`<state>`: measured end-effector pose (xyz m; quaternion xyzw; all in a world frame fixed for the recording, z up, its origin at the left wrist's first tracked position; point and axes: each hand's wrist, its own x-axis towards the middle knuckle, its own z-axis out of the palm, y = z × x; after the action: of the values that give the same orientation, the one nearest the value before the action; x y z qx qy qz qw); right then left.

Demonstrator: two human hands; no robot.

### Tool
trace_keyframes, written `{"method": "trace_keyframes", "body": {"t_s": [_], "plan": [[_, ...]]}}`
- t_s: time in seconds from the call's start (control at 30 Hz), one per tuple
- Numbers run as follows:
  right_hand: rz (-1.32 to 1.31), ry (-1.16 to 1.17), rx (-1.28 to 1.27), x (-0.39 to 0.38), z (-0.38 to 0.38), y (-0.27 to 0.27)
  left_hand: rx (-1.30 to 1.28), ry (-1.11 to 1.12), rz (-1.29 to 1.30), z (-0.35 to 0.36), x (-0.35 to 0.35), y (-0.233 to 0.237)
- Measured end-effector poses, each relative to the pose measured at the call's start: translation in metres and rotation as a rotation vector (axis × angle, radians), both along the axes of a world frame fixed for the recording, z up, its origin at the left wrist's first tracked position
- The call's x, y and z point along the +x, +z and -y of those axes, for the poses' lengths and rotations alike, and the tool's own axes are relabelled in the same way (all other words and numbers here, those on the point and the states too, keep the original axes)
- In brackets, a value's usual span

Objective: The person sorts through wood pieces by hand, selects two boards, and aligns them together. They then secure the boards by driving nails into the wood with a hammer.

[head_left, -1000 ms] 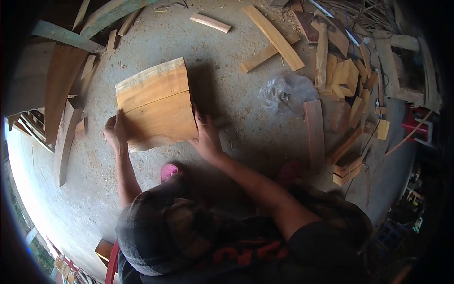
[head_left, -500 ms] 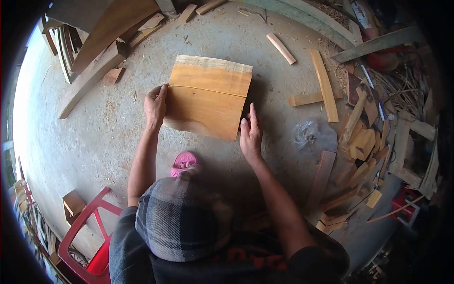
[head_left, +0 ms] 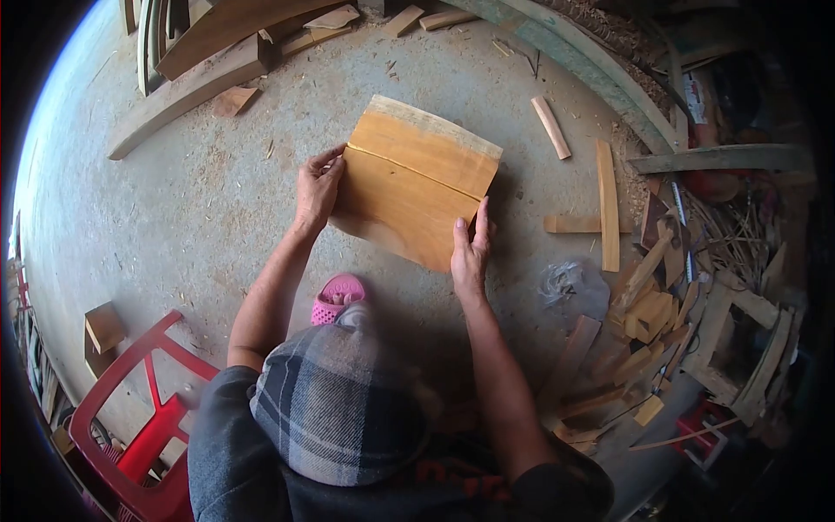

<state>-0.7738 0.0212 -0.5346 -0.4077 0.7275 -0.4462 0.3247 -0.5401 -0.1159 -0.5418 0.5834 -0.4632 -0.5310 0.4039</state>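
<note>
Two flat wooden boards meet edge to edge above the floor, with a thin light line along their joint. The upper board [head_left: 435, 143] has a pale, rough outer edge, and the lower board [head_left: 400, 204] is a plain orange-brown with a lighter patch near its bottom. My left hand [head_left: 318, 190] pinches the left side at the joint. On the right side, my right hand [head_left: 472, 252] grips the lower board near the joint, its thumb on the face and some fingers hidden behind. The pair slants down to the right.
A red plastic chair [head_left: 143, 418] stands at lower left. Wood offcuts [head_left: 648, 317] are heaped at right beside a clear plastic bag [head_left: 578, 287]. Two crossed wood strips [head_left: 609, 204] lie nearby. A long curved beam [head_left: 196, 100] rests at upper left. A pink clog [head_left: 341, 291] is below the boards.
The boards have shifted right in view and turned clockwise, and the camera view has turned too. My right hand's fingers, earlier stretched along the edge, now close around it.
</note>
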Motion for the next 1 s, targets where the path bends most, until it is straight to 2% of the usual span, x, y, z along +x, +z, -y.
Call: {"method": "trace_keyframes", "body": {"t_s": [0.23, 0.3, 0.43, 0.57, 0.7, 1.0], "plan": [[0.07, -0.017, 0.02, 0.003, 0.001, 0.011, -0.028, -0.053, 0.124, 0.002, 0.004, -0.012], [0.066, -0.012, 0.007, 0.002, 0.001, 0.007, 0.032, 0.028, -0.028, 0.002, 0.0, -0.009], [0.07, -0.023, -0.007, 0.002, 0.0, 0.006, 0.069, 0.021, -0.037, 0.001, 0.001, -0.004], [0.084, -0.038, -0.025, 0.005, -0.001, 0.003, -0.029, 0.019, 0.122, 0.003, 0.004, -0.018], [0.04, -0.039, 0.008, 0.004, 0.0, 0.004, -0.102, 0.015, 0.297, -0.001, -0.002, 0.0], [-0.002, -0.018, 0.043, 0.0, 0.001, 0.005, -0.111, 0.017, 0.312, 0.0, -0.002, 0.001]]}}
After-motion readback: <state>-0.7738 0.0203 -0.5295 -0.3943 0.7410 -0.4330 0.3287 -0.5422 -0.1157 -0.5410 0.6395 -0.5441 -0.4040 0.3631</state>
